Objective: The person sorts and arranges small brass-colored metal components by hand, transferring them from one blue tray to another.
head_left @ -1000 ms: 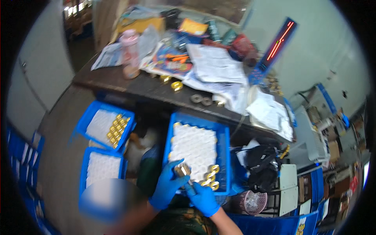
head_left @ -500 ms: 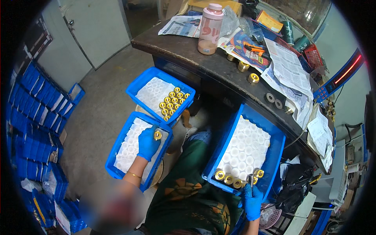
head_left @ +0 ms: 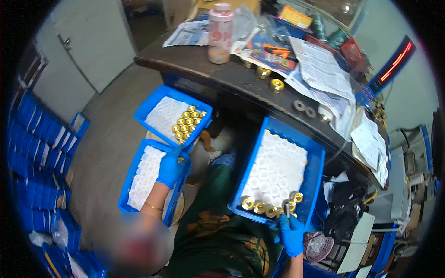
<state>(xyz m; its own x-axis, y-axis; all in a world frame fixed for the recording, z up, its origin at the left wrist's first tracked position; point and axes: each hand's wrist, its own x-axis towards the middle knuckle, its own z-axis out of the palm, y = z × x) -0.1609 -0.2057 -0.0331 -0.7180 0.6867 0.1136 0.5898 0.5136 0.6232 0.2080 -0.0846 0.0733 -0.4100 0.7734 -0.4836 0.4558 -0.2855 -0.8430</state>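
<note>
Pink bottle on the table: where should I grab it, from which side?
Probably grip the pink bottle around its body, below the lid, from the near side of the table: it stands upright and tall, with newspaper and a plastic bag beside and behind it.

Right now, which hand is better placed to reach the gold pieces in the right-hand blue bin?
Probably your right hand: it is by the near edge of that bin, close to the gold pieces, though it holds a slim metal tool. Your left hand is over the lower left bin.
</note>
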